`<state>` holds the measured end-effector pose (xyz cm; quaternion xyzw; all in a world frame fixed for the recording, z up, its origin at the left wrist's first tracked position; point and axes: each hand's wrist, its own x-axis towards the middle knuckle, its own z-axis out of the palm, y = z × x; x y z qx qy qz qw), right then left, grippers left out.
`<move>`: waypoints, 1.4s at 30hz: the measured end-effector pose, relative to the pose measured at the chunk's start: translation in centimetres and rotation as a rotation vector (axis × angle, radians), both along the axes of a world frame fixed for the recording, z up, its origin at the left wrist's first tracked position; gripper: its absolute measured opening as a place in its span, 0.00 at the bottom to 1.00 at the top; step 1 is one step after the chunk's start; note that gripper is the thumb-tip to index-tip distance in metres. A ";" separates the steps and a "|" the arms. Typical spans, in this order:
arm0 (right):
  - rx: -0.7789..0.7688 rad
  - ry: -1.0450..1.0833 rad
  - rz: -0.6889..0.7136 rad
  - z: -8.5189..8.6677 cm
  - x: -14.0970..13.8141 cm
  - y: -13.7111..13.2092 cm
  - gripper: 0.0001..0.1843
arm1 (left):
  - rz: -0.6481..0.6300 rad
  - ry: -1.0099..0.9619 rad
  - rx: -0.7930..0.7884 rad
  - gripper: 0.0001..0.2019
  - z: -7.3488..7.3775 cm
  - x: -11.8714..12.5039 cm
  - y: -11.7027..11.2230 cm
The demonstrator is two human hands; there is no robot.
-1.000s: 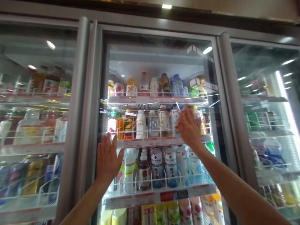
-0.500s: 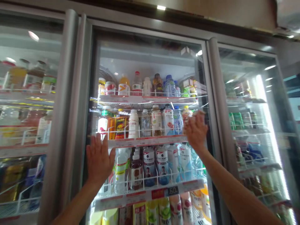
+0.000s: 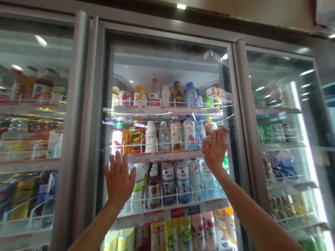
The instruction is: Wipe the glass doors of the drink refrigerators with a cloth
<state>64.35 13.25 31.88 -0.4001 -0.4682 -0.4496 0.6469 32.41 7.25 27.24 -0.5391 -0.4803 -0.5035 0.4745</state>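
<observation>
A closed glass door of an upright drinks cooler fills the middle of the head view. At its lower left, my left hand is open, fingers spread and palm toward the glass; whether it touches the pane I cannot tell. My right hand is higher, near the right side of the pane, pressing a crumpled, pale brownish cloth to the glass. The cloth pokes out beyond the fingertips and at the left of the hand; the rest lies hidden under the palm. Bottles behind the door show between both hands.
Wire-fronted shelves hold rows of bottles behind the glass. Grey metal door posts stand left and right of the pane. Further glass doors with drinks flank it, the right one with a bright light strip.
My right hand has shifted slightly left and down across the glass with the cloth. My left hand appears a little further right and lower, still spread. The view has moved slightly.
</observation>
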 end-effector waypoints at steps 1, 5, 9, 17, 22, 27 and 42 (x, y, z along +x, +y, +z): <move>-0.009 -0.055 0.015 -0.5 -1.1 -0.2 0.31 | 0.003 0.010 0.001 0.32 -0.1 0.0 0.0; -0.082 -0.517 0.087 -3.6 -4.9 -1.7 0.29 | 0.001 0.047 -0.010 0.33 -0.9 -0.3 -0.1; -0.036 -0.291 0.042 -5.3 -1.2 -1.6 0.30 | 0.000 0.100 -0.025 0.32 -2.7 -0.3 -0.4; -0.132 -0.549 0.145 -9.5 -5.1 -2.5 0.29 | 0.007 0.125 -0.023 0.34 -4.3 -0.1 -0.6; -0.109 -0.173 0.040 -9.9 -0.7 -1.9 0.32 | 0.005 0.114 -0.073 0.35 -5.1 -0.1 -0.8; -0.171 -0.345 0.128 -11.3 -3.8 -3.0 0.31 | -0.004 0.089 -0.070 0.34 -5.5 0.2 -0.7; -0.260 -0.452 0.070 -16.3 0.1 -3.1 0.33 | -0.083 0.109 -0.114 0.33 -8.3 0.3 -1.8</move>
